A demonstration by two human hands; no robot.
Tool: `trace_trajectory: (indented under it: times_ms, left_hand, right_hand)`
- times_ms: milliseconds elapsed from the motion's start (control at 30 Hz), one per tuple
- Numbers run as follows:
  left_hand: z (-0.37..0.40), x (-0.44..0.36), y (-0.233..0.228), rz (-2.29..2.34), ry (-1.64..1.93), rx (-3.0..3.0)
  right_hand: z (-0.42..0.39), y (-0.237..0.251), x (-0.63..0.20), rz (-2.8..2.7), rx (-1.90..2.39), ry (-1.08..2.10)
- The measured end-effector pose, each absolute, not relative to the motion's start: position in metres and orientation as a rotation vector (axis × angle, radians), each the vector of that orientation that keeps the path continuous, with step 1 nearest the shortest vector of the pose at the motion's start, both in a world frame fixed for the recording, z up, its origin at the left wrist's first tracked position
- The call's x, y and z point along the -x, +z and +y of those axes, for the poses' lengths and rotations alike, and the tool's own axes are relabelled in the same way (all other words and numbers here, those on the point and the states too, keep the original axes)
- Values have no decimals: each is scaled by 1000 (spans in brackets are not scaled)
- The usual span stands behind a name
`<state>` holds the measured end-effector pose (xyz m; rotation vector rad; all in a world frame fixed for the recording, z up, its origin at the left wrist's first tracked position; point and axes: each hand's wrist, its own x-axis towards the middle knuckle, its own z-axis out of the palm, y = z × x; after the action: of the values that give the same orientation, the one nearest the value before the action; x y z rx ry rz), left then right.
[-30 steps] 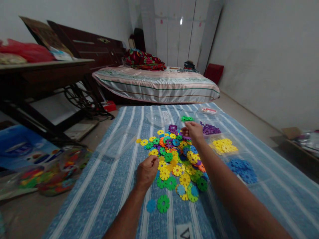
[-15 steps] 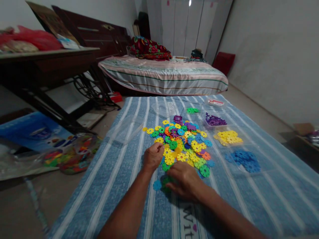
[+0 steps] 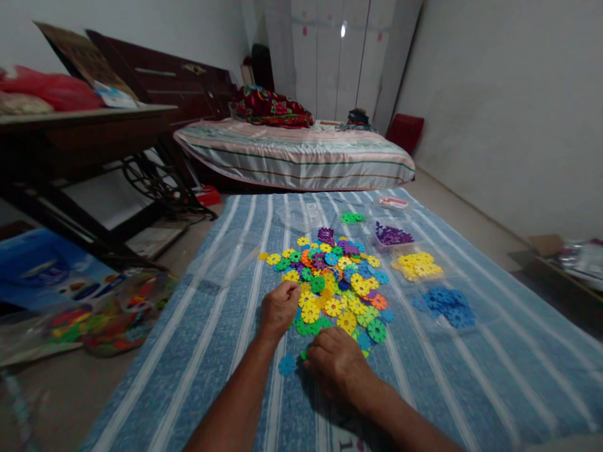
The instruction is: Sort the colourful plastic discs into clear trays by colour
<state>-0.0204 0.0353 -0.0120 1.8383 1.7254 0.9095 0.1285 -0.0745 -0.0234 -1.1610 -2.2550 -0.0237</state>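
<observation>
Right hand (image 3: 336,367) covers discs (image 3: 330,295) (green, perhaps); left hand (image 3: 279,309) fisted.

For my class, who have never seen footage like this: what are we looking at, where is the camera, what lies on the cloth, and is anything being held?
The camera sits on a person's head, looking forward and down, so the two bare forearms are their own. On the blue striped cloth lies a mixed pile of coloured flower-shaped discs. To its right are sorted groups: green, purple, yellow, blue. The left hand is curled at the pile's near left edge. The right hand lies knuckles-up over the pile's near edge. Whether either grips a disc cannot be told. A bed stands behind.
</observation>
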Motion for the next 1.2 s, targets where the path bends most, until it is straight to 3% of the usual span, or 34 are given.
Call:
trace_trajectory:
  times_ms: [100, 333, 500, 600, 900, 1200]
  left_hand:
    - [36, 21, -12, 1732, 895, -1844]
    - [35, 21, -10, 1727, 896, -1847]
    - [33, 20, -7, 1743, 891, -1820]
    - [32, 20, -5, 1739, 890, -1814]
    - [32, 19, -8, 1737, 882, -1811]
    - [30, 16, -7, 1717, 893, -1778]
  right_hand:
    - [-73, -14, -136, -2093, 1213, 115]
    - [-15, 13, -169, -1374, 1436, 911]
    - [75, 50, -199, -711, 1224, 1076]
    - [110, 67, -207, -648, 1183, 1055]
    - [59, 11, -173, -1172, 1222, 1058]
    - [-1, 9, -160, -1986, 1238, 589]
